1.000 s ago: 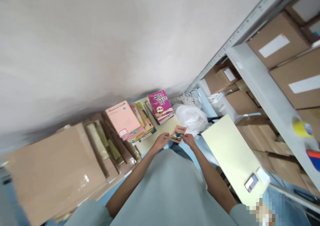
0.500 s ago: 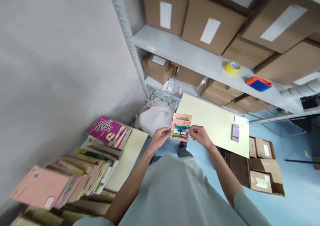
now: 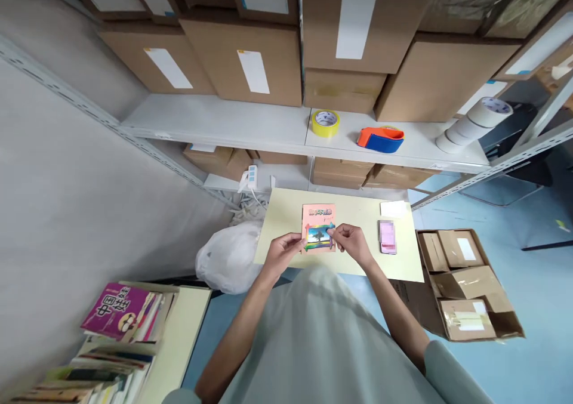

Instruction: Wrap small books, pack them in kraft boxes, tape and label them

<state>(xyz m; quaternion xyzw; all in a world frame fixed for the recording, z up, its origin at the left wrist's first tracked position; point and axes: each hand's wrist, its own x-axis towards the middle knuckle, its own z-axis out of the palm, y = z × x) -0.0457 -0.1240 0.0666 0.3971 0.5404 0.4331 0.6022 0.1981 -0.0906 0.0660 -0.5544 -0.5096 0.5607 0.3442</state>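
The book (image 3: pixel 319 227) had been swung round over the desk (image 3: pixel 281 210), leaving the stack (image 3: pixel 117 311) at eight o'clock; work was judged shifted deskward. It was pinched, fingers nearly closed, by the left hand (image 3: pixel 281 252) at eight o'clock, the right hand (image 3: pixel 352 243) at three.

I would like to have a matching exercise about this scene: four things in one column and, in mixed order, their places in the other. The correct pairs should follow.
Things:
1. pink booklet
2. yellow tape roll
3. white plastic bag
4. purple book

Places:
A. on the shelf board
B. on other books
C. in the left hand and right hand
D. beside the left end of the table nearest the shelf

Pairs: 1-C, 2-A, 3-D, 4-B
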